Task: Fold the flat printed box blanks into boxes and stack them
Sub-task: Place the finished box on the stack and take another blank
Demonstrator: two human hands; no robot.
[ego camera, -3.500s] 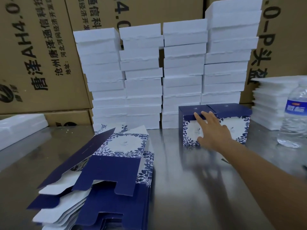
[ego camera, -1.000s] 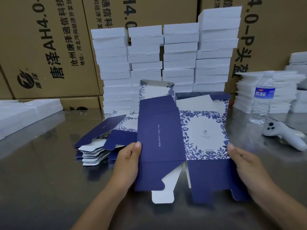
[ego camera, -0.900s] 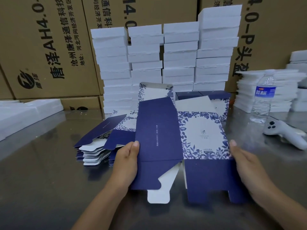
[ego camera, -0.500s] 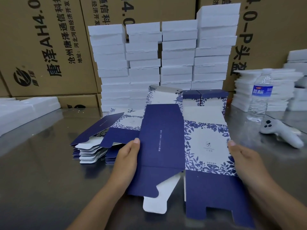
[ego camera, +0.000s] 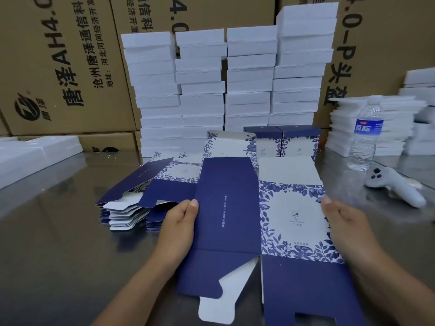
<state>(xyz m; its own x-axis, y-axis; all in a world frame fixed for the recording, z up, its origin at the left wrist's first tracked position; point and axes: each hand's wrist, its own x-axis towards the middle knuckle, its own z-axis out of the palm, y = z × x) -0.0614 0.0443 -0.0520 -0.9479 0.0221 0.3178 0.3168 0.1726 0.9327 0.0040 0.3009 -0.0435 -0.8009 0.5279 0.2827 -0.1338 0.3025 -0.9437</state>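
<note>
We found the left hand (ego camera: 178, 228) and right hand (ego camera: 347, 228) each pinching a side edge of 1 partly opened box blank (ego camera: 227, 191) over the bench (ego camera: 58, 255), right of the pile of flat blanks (ego camera: 128, 214).

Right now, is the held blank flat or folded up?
Not folded: the blank shows two panels side by side, bottom flaps loose.

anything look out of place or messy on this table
A white handheld controller lies on the steel table near the water bottle, unrelated to box folding. The pile of flat blanks is fanned askew, not squared.
</note>
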